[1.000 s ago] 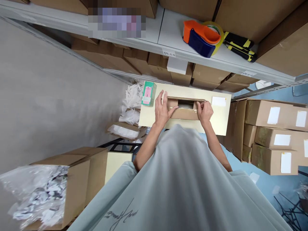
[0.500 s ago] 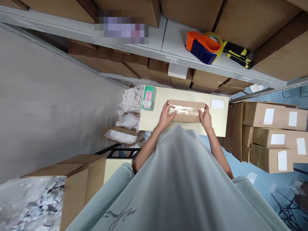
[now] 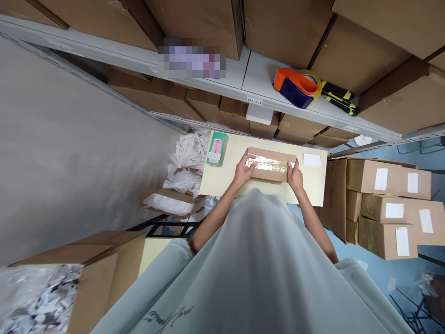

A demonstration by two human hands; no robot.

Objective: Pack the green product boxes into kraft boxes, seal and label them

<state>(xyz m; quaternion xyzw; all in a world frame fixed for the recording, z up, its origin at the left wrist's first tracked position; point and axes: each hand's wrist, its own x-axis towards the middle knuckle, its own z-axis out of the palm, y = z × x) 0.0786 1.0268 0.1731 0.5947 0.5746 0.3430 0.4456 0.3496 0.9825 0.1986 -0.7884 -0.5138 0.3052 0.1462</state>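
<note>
A long brown cardboard box [image 3: 269,174] with shiny clear tape along its upper face is held between my two hands over the cream table [image 3: 229,178]. My left hand [image 3: 244,168] grips its left end, the thumb lying on the tape. At the other end my right hand [image 3: 295,176] is closed round the edge, thumb on top. To the left on the table stands a green box with a pink picture [image 3: 216,149]. A white paper slip [image 3: 312,159] lies right of my right hand.
On the shelf [image 3: 260,69] above are an orange and blue tape dispenser [image 3: 297,88] and black and yellow cutters [image 3: 339,98]. Labelled cartons [image 3: 385,199] are stacked at the right. An open carton [image 3: 107,278] of paper scraps stands lower left, near a grey wall [image 3: 86,162].
The box now sits slightly tilted, its right end lower than its left, with both hands still on it. The whole view has shifted, so the shelf and table appear lower.
</note>
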